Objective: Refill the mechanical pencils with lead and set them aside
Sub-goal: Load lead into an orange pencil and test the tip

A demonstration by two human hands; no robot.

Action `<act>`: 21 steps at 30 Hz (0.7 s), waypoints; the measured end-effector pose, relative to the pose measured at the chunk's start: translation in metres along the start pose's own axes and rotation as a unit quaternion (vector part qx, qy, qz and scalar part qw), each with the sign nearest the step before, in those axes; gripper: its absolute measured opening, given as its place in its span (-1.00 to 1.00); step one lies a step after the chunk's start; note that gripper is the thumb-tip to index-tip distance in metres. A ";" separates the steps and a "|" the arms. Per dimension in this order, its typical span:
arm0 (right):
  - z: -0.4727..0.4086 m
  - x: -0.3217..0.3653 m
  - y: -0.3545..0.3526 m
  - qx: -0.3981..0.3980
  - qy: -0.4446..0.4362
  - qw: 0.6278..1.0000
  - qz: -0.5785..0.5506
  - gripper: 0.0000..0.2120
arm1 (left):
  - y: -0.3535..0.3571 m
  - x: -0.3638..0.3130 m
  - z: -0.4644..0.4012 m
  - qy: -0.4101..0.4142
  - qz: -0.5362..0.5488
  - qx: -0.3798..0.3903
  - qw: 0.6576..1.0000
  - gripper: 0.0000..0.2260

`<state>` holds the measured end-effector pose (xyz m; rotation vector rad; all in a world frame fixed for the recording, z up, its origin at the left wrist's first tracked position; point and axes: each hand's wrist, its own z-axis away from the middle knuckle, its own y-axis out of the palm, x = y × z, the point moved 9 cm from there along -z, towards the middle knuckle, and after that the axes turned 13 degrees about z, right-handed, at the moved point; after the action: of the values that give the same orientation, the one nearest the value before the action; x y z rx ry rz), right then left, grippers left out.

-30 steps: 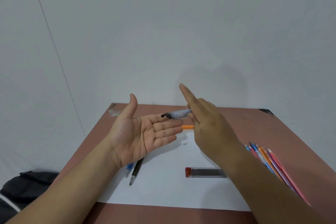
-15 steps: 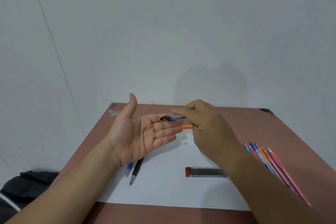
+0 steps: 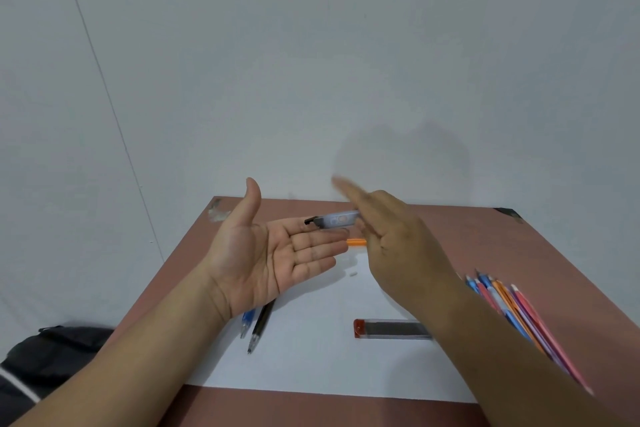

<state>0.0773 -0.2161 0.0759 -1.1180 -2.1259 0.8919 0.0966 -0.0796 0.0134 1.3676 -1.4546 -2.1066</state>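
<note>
Left hand (image 3: 273,260) flat, palm up, fingers straight, above paper (image 3: 311,357). Right hand (image 3: 391,239) grips pencil (image 3: 337,220) over left fingertips, index finger blurred. Lead case (image 3: 393,329) on paper.

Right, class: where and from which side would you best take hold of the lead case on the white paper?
Pinch the lead case across its long sides from above, near the orange-capped left end: it lies flat, and the right forearm covers its other end.
</note>
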 end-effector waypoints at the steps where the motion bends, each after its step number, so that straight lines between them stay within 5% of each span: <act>1: 0.002 0.001 0.000 -0.010 -0.017 1.000 0.009 -0.25 | 0.000 0.000 0.000 0.000 -0.001 0.001 1.000 0.08; 6: -0.001 -0.002 0.001 0.004 0.013 1.000 0.013 -0.15 | -0.001 0.000 -0.001 0.002 -0.006 -0.008 1.000 0.08; 10: 0.002 0.000 0.002 -0.001 -0.021 0.999 0.026 -0.30 | -0.001 0.000 -0.001 -0.001 -0.006 -0.003 1.000 0.07; 14: 0.000 0.000 0.001 0.008 0.014 1.000 0.013 -0.13 | -0.002 0.000 -0.001 -0.002 -0.006 -0.003 1.000 0.09; 18: 0.001 0.000 0.001 -0.004 -0.017 1.000 0.026 -0.29 | -0.002 0.000 -0.001 -0.002 -0.004 0.001 1.000 0.07; 21: 0.000 0.000 0.000 0.001 0.012 1.000 0.016 -0.13 | -0.003 0.000 -0.001 -0.003 -0.004 0.001 1.000 0.08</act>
<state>0.0778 -0.2164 0.0760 -1.1582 -2.0930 0.8898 0.0983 -0.0793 0.0111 1.3716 -1.4560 -2.1159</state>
